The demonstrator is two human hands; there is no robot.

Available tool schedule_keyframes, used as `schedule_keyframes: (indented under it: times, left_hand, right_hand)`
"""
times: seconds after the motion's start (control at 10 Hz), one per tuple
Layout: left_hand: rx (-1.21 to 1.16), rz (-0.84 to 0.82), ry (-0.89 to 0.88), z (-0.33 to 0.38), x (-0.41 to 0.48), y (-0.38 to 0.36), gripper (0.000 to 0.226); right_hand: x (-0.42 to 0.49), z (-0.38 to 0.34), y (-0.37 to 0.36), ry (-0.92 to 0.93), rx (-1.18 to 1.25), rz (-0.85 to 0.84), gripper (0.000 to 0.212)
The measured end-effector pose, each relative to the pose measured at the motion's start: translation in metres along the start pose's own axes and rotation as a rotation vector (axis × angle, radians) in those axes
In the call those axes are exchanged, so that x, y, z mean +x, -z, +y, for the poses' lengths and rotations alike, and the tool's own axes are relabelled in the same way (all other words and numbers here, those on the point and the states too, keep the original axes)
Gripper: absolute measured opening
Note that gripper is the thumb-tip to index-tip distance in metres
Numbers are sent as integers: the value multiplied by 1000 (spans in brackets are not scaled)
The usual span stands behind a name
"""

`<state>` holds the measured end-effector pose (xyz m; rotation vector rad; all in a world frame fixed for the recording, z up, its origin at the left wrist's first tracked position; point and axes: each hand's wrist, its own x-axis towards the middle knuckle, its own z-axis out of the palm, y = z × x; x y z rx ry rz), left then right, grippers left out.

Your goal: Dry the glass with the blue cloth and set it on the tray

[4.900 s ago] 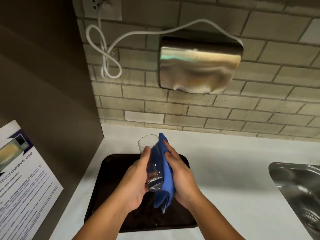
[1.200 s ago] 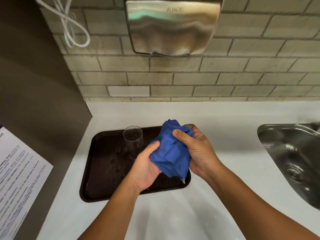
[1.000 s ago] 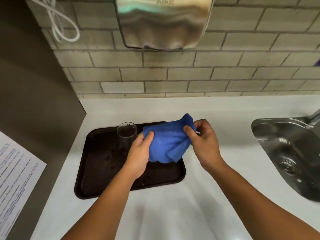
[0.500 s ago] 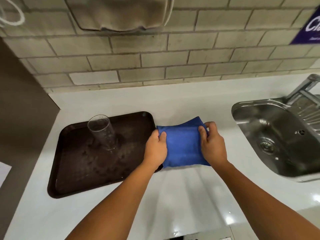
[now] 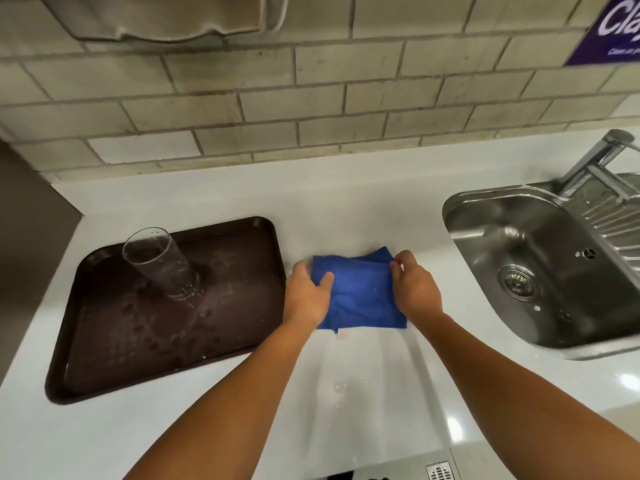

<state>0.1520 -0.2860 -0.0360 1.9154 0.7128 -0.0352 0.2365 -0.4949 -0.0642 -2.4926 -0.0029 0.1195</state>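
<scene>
A clear glass stands upright on the dark brown tray at the left of the white counter, with no hand on it. The blue cloth lies folded flat on the counter just right of the tray. My left hand pinches the cloth's left edge. Its right edge is pinched by my right hand. Both hands rest low on the counter.
A steel sink with a tap and a wire rack is set in the counter at the right. A tiled wall runs behind, with a hand dryer above the tray. A dark side panel borders the left.
The glass left my hands and now stands on the tray. Both hands folded the cloth, carried it right off the tray and lowered it flat onto the counter.
</scene>
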Motion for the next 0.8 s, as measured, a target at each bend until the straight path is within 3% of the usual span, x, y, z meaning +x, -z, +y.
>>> schedule_keyframes:
  times: [0.1,0.2,0.3,0.6,0.8]
  left_hand:
    - [354,43,-175,-5,-12,-3,82]
    - [736,-29,-460,-13,-14,-2,66]
    - [891,-144,-505,-19,-11,2,63]
    - [996,-126,-458,-12,-15,3,75]
    - [843,-96,-491,-5,-19,26,74]
  right_hand:
    - [5,3,-1,-22,-61,6,19]
    - [7,3,-1,3,-193,-9,21]
    - [7,2,-1,50,-327,-22,28]
    - [7,-6,2,41,-437,-44,33]
    - [10,-24,16,-15,-396,-82,38]
